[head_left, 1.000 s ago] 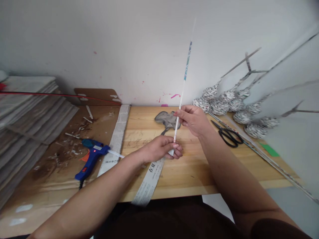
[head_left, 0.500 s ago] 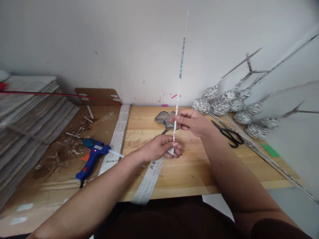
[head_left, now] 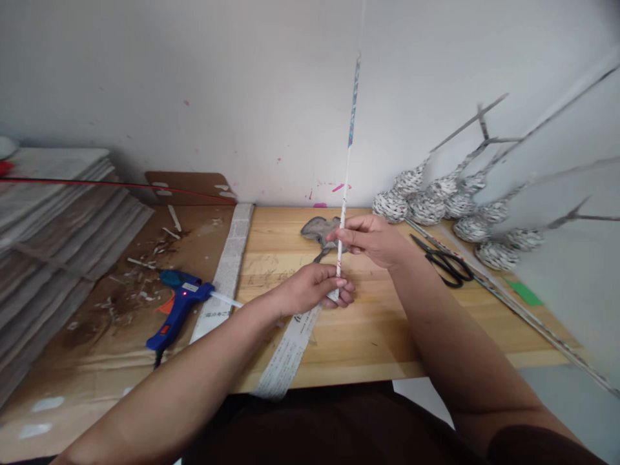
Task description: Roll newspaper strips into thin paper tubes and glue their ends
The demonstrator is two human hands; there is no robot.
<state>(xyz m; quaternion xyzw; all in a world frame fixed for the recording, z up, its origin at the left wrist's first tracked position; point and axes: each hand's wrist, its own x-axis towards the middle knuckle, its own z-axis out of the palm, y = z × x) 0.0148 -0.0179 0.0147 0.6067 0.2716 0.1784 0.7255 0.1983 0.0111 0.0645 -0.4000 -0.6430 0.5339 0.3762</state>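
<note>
Rolled thin white newspaper stick (head_left: 347, 161) stands near upright over the middle of the pale wooden tabletop (head_left: 387, 329), pinched at two points so it stays straight. Going left to right: we see a grey stack of flat newspaper sheets (head_left: 53, 219) filling the left edge, then a blue hot-glue gun (head_left: 177, 310) with a red light, lying on its side on brown cardboard (head_left: 97, 342), nozzle toward the work, near our left hand. A long newspaper strip (head_left: 285, 352) runs under the hands and overhangs the front edge. Our left hand (head_left: 314, 287) is closed on the stick's lower end; our right hand (head_left: 371, 239) is closed on it just above. Black-handled scissors (head_left: 443, 261) lie just right, apart from the hands. Wound newspaper balls on stalks (head_left: 436, 200) crowd the right rear corner. We judge the room for moving to be up and toward the front edge.
</note>
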